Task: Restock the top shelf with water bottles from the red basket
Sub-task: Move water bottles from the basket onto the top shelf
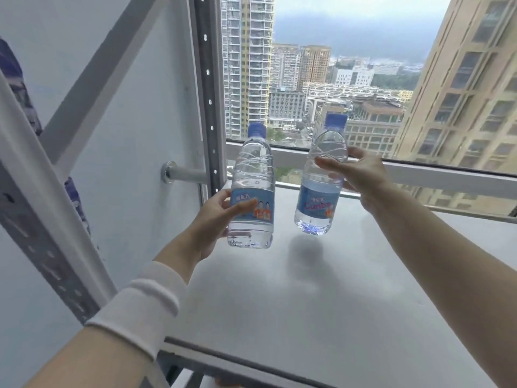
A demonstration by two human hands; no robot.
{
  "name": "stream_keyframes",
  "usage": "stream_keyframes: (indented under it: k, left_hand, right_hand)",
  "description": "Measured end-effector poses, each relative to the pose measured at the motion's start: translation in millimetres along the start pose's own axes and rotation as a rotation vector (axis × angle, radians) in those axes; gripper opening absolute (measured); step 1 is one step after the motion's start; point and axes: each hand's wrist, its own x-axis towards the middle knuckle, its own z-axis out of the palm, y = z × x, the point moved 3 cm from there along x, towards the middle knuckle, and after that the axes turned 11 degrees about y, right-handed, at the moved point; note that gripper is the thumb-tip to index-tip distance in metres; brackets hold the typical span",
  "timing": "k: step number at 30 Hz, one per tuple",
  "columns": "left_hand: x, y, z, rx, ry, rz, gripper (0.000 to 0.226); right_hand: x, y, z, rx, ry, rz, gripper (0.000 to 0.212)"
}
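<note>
Grey top shelf (335,303) beneath both bottles: left hand (212,222) grips the left water bottle (253,169), right hand (361,175) grips the right water bottle (324,152).

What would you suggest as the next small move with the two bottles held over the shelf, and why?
Probably lower both bottles onto the shelf and set them upright. The left hand grips the left bottle at its label, the right hand grips the right bottle higher up, slightly tilted; its shadow shows it off the surface.
</note>
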Motion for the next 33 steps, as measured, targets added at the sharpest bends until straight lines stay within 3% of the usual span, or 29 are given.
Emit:
stream_keyframes:
  k: [6,11,17,33]
  left_hand:
    - [35.9,-1.6,1.9,-0.011,0.064,0.011,0.051]
    - [70.8,-5.4,0.9,-0.069,0.143,0.040,0.048]
    - [105.8,-12.8,1.0,-0.049,0.147,0.108,0.057]
    - [126.9,-22.8,7.6,0.084,-0.052,0.162,0.081]
  right_hand:
    - [30.5,2.2,24.8,-0.006,-0.005,-0.018,0.085]
    - [42.0,5.1,39.6,-0.003,-0.017,-0.023,0.078]
    - [51.0,12.6,50.0,0.000,-0.038,0.000,0.085]
    - [61.4,31.1,61.6,-0.084,-0.045,-0.090,0.069]
